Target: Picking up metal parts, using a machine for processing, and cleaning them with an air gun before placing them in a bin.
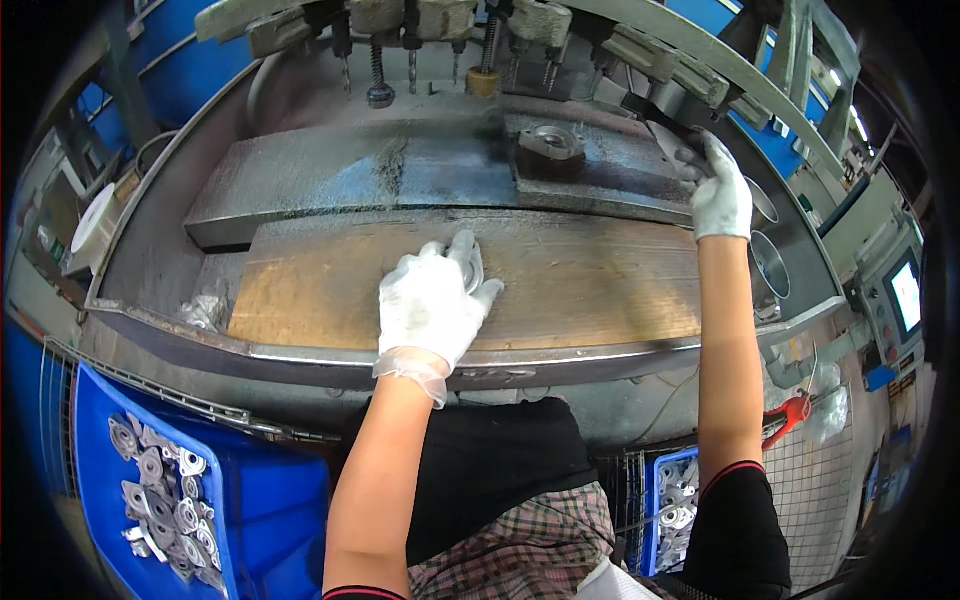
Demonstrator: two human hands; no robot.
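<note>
My left hand (430,308), in a white glove, rests over a wooden board. Its fingers are closed around a small grey metal part (474,272) with a rounded edge, mostly hidden by the glove. Out to the far right, my right hand (722,195), also gloved in white, is closed on a dark, flat-looking tool (664,124) whose kind I cannot make out. Left of that hand, a flanged metal fitting (552,143) with a round opening sits on a raised dark metal block (610,178).
Several drill bits and spindles (412,65) hang over the back of the metal tray. The wooden board (600,290) covers its front. A blue bin (255,500) of metal castings (165,505) stands lower left, a blue crate (655,520) lower right. Metal cups (770,265) and a control panel (890,315) are at right.
</note>
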